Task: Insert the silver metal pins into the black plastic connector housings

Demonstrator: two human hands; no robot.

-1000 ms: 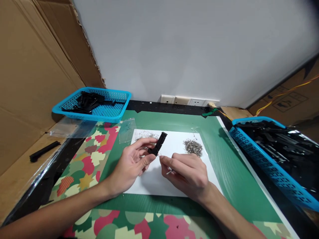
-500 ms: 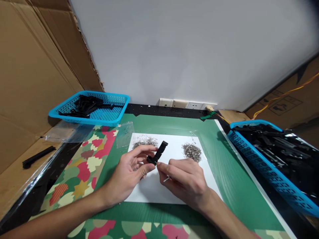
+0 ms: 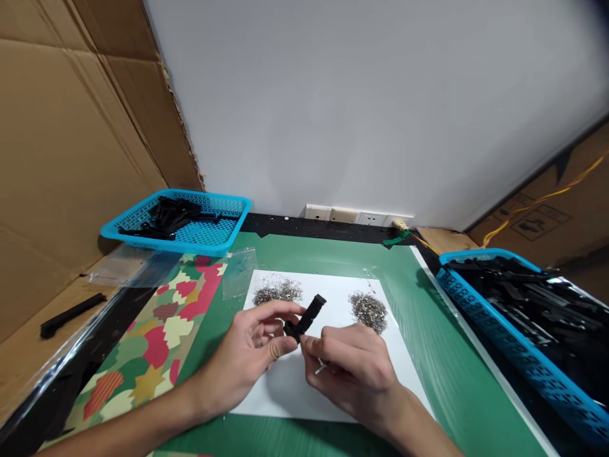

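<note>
A long black part (image 3: 311,315) with a wider, hooked-looking lower end is held between the thumb and fingers of my left hand (image 3: 254,352). It slants up to the right above the white sheet (image 3: 285,397). My right hand (image 3: 354,358) is closed, its thumb and forefinger pinched against the part's lower end. A thin pale rod (image 3: 322,366) pokes out from beneath its curled fingers; the rest of it is hidden. Behind the hands lie two heaps of tiny metal pieces on the sheet, a left heap (image 3: 278,291) and a right heap (image 3: 369,311).
A blue basket (image 3: 209,246) with black parts stands at the back left. Another blue basket (image 3: 518,355), full of black parts, is at the right. One loose black part (image 3: 71,315) lies on cardboard at left. Wall sockets (image 3: 345,216) line the back.
The whole scene sits slightly lower in the picture as the camera has tilted up. Both hands keep the same grip, and the black part leans a little more to the right.
</note>
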